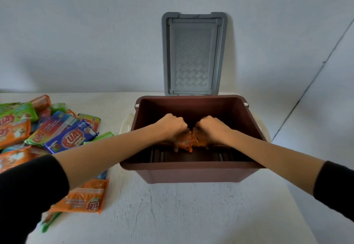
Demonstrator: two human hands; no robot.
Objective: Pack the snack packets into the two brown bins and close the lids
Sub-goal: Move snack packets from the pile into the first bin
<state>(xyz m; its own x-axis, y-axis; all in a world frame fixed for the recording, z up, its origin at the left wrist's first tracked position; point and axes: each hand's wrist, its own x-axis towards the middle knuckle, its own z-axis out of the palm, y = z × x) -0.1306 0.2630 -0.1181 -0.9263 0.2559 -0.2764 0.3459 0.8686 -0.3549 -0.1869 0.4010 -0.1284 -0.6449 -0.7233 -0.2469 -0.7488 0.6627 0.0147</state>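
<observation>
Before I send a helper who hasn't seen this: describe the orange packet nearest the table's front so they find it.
Start at the brown bin. Left of its near corner, nearer you than the heap, lies the orange packet. Unlike the heaped ones, its logo is upside down.

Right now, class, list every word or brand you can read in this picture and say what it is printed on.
"KUAT": blue packet, left of the brown bin.
"KUAT", upside down: front orange packet on the table.
Logo on the gripped packet, held by the left hand and right hand inside the bin: too crumpled to read.
Small print on every packet: too blurred.
No text on the grey lid.
</observation>
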